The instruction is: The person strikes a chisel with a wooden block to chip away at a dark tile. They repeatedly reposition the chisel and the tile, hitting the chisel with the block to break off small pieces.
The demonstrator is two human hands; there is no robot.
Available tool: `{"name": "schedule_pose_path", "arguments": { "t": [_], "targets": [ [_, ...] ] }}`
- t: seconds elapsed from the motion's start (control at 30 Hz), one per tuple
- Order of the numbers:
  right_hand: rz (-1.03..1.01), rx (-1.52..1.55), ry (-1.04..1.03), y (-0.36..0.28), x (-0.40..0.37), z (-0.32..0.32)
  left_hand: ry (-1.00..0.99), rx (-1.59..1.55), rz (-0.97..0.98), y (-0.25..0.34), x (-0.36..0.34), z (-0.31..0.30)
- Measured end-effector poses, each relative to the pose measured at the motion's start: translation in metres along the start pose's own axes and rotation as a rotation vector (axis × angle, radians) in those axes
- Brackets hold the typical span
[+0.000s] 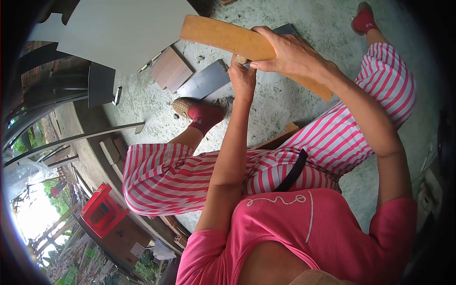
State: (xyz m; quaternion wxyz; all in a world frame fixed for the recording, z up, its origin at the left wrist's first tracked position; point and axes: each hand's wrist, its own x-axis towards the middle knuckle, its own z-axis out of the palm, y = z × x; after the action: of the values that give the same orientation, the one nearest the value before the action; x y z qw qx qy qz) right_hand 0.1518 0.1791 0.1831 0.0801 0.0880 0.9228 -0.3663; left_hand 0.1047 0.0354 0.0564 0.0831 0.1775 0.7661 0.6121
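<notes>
My right hand point(297, 54) grips a long, curved tan wooden board point(223, 35), with the thumb below and fingers over its top. The board's other end shows past the hand on the right. Just under the board, my left hand point(242, 80) is closed in a fist, close to my right thumb. A small round pale end point(241, 60) shows above that fist, against the board's lower edge. What the left fingers hold is mostly hidden.
On the speckled floor lie a dark grey panel point(204, 80) and a wood-grain panel point(172, 70), near my foot point(205, 116). A large grey board point(123, 33) stands at upper left. A red plastic stool point(103, 211) is at lower left.
</notes>
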Motion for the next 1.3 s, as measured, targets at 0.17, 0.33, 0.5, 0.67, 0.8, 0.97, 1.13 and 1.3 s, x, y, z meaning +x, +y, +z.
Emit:
{"name": "schedule_pose_path", "arguments": {
  "t": [0.17,0.33,0.5,0.67,0.8,0.97,1.13,1.3],
  "targets": [
    [0.018,-0.017,-0.037,0.002,0.001,0.001,0.002,-0.010,0.008,-0.005,0.001,0.000],
    [-0.065,0.028,0.105,0.000,0.003,0.000,0.007,-0.020,0.042,-0.013,0.001,0.002],
    [-0.013,-0.006,0.032,0.003,0.001,0.001,0.016,-0.096,0.048,-0.015,0.001,0.004],
    [-0.053,-0.012,0.062,0.000,0.000,-0.001,-0.002,-0.057,0.017,-0.016,0.000,0.000],
    [0.015,0.007,-0.028,0.001,0.002,0.000,-0.006,-0.002,0.007,-0.007,0.000,0.000],
    [-0.028,0.014,0.005,0.000,0.001,-0.002,-0.010,-0.026,-0.003,-0.010,0.002,-0.001],
    [-0.231,0.036,0.313,-0.017,-0.002,-0.011,-0.027,0.052,-0.073,-0.001,0.000,-0.005],
    [-0.151,0.055,0.114,-0.007,0.001,0.003,-0.020,0.017,0.064,-0.003,-0.001,-0.004]
  ]
}}
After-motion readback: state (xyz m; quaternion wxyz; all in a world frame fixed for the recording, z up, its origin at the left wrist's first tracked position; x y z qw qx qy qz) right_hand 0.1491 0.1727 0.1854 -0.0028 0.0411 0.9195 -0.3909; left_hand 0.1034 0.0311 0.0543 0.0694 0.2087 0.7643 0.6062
